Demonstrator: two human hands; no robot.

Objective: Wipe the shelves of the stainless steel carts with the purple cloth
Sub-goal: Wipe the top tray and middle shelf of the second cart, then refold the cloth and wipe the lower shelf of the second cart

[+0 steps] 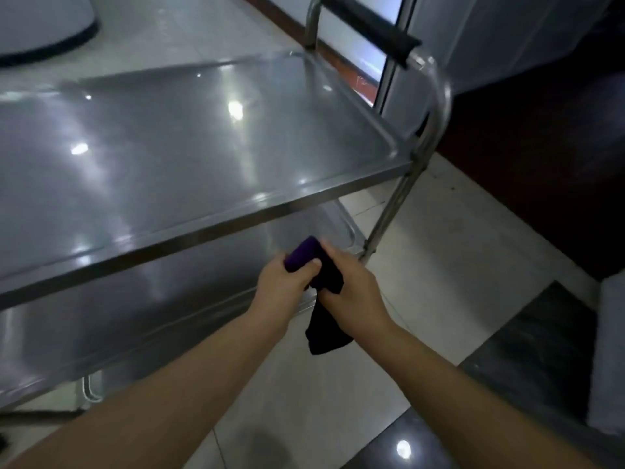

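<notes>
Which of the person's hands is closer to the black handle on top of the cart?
Right. The right hand sits on the side of the cloth nearer the cart's handle end; the left hand is beside it, further from the handle. Both are well below it.

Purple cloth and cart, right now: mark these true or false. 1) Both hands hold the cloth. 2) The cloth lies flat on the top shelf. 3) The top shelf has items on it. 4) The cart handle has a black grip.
1) True: the left hand and right hand both grip the purple cloth.
2) False: it is bunched between the hands, in front of the cart, one end hanging down.
3) False: the top shelf shows only bare steel and glare.
4) True: the handle has a black grip.
</notes>
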